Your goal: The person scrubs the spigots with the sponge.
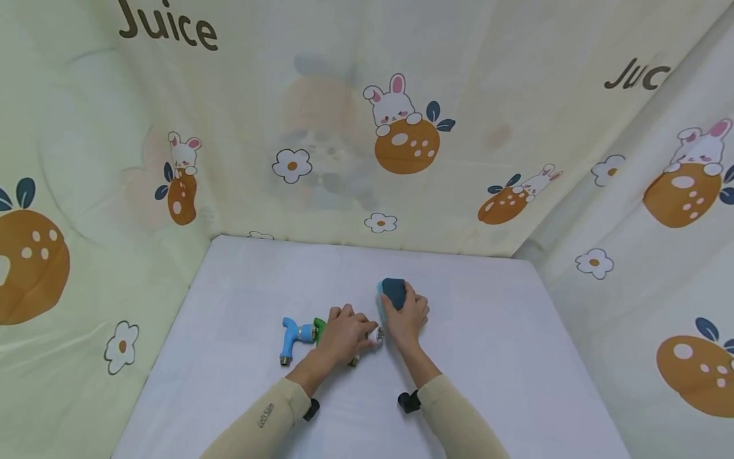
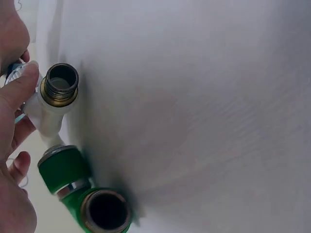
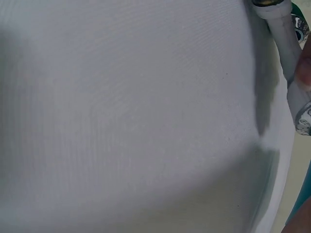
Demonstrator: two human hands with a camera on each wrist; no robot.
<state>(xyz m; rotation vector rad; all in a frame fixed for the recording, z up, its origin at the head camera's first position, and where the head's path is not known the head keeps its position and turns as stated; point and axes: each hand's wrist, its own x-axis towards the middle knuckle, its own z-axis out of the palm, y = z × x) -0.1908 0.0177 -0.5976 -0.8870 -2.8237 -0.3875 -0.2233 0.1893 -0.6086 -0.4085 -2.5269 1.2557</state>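
My left hand (image 1: 344, 335) holds a white tap (image 1: 375, 336) by its far end, thumb and fingers around it. Its threaded brass outlet points toward the camera in the left wrist view, where a green tap (image 2: 65, 170) lies just below. Beside it, my right hand (image 1: 406, 319) grips a sponge-like block (image 1: 393, 292), dark teal with a light blue side. Only a sliver of this block shows at the right edge of the right wrist view. The white tap (image 3: 284, 46) also appears there, with a left fingertip on it.
A blue tap (image 1: 291, 335) lies left of the green one on the white-covered table (image 1: 487, 331). Cream curtains (image 1: 344, 127) printed with rabbits and oranges stand behind and at both sides of the table.
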